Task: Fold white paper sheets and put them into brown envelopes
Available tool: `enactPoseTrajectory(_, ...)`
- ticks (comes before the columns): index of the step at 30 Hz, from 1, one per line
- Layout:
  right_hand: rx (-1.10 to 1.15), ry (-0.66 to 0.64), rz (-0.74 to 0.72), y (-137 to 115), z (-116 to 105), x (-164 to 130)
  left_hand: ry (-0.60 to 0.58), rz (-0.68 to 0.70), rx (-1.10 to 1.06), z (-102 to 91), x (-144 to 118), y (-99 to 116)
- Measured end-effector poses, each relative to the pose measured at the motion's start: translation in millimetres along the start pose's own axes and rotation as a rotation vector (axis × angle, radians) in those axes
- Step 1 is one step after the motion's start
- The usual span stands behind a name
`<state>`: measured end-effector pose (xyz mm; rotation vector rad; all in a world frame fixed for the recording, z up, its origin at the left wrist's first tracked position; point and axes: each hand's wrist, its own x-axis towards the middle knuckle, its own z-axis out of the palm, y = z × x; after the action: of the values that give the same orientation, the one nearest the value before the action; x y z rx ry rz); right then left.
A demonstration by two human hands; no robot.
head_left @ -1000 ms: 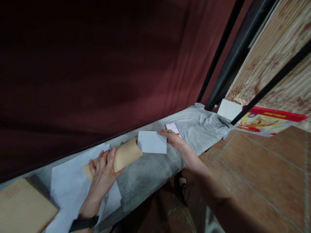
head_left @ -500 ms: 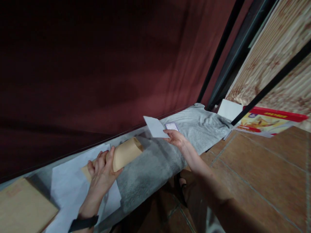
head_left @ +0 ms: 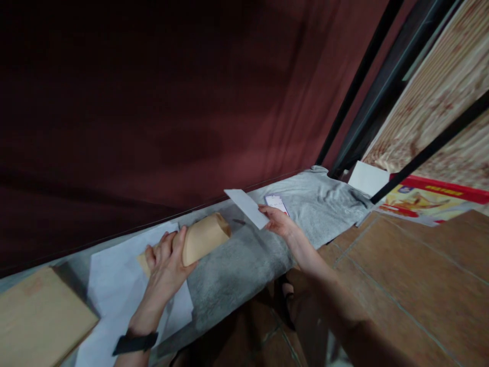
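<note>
The white card (head_left: 247, 208) is up off the ledge, pinched at its near corner in your right hand (head_left: 278, 222), tilted with its far end pointing toward the open mouth of the tan envelope (head_left: 198, 241) but well short of it; your left hand (head_left: 167, 261) is closed around the envelope's body, pressing it against the white sheet (head_left: 114, 265) and bowing it so the mouth gapes toward the card; the two hands are apart, with a stretch of grey concrete ledge (head_left: 237, 262) between them. Judging by this, you are at the step of bringing the card to the envelope, with insertion not yet begun; the next move seems to call for levelling the card, lining its leading edge with the opening, and keeping the mouth bowed open so the corner does not snag on the lip. Just behind your right hand a phone (head_left: 276, 203) lies on a grey cloth (head_left: 321, 204); a cardboard box (head_left: 38, 311) sits at the left end, and a red and yellow printed box (head_left: 428, 201) lies on the tiled floor (head_left: 412, 275).
</note>
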<state>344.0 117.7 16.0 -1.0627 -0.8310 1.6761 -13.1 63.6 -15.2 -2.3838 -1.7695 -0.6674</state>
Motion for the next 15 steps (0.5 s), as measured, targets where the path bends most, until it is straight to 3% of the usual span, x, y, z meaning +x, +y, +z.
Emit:
enactPoseTrajectory(6,-0.225,-0.025,-0.119,-6.5,-13.2,-7.7,-0.041,0.041,-0.007,-1.3,-1.1,-6.3)
enactPoseTrajectory(11,-0.467,0.061,-0.281,-4.1,-22.3,2.7,-0.131,0.08,-0.021,1.3,-3.6,-11.0)
enactPoseTrajectory(15,-0.53,0.18,-0.429,-6.5,-26.4,10.0,-0.169,0.099,-0.048,5.4,-5.3,-14.2)
